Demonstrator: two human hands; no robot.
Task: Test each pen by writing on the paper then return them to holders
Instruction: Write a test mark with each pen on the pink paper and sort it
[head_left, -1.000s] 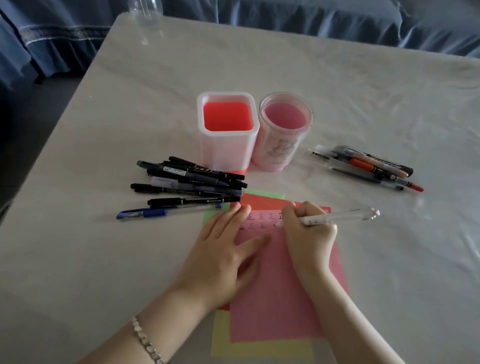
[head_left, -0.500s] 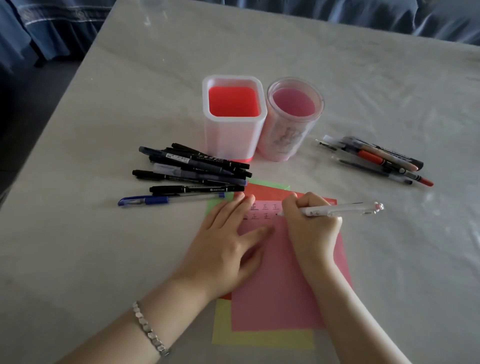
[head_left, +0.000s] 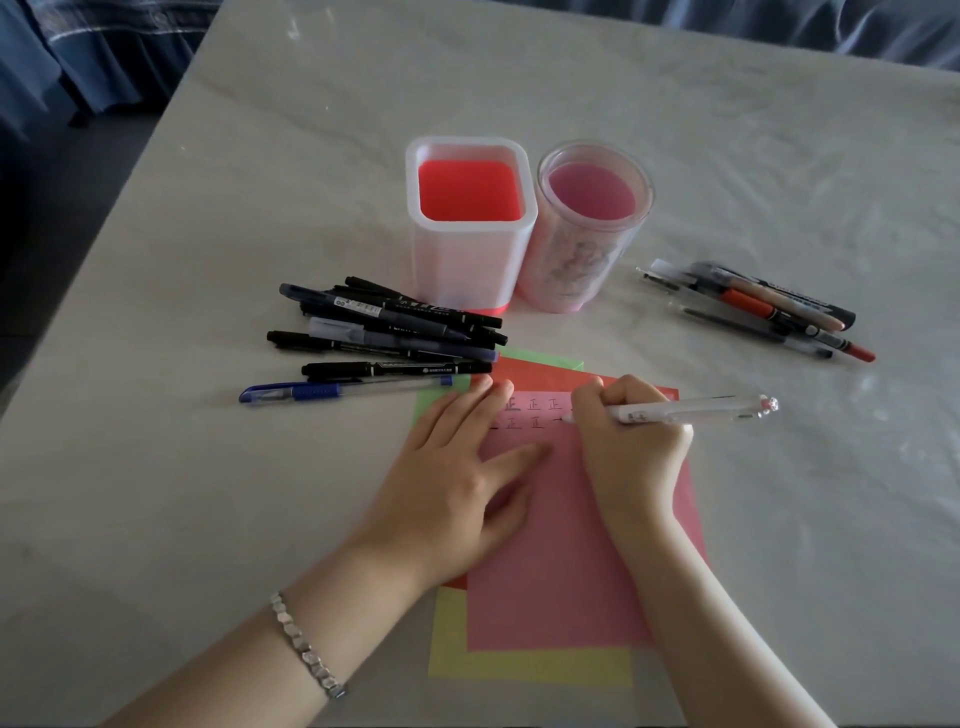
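Since the earlier frame, the right hand (head_left: 628, 447) has brought the clear pen (head_left: 696, 410) to a fresh mark in the second row. On the pale surface (head_left: 727, 156), the pink paper (head_left: 561, 571) carries two short rows of test marks. The square holder (head_left: 467, 260) and round holder (head_left: 576, 270) look empty, so nothing appears returned yet. The dark pens (head_left: 395, 322) lie left and a smaller pile (head_left: 753, 306) right. The left hand (head_left: 457, 478) lies flat, pinning the sheet. The right hand's fingers curl round the pen, tip on paper.

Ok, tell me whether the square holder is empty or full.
Empty. The square holder shows its bare red bottom, with nothing standing inside.
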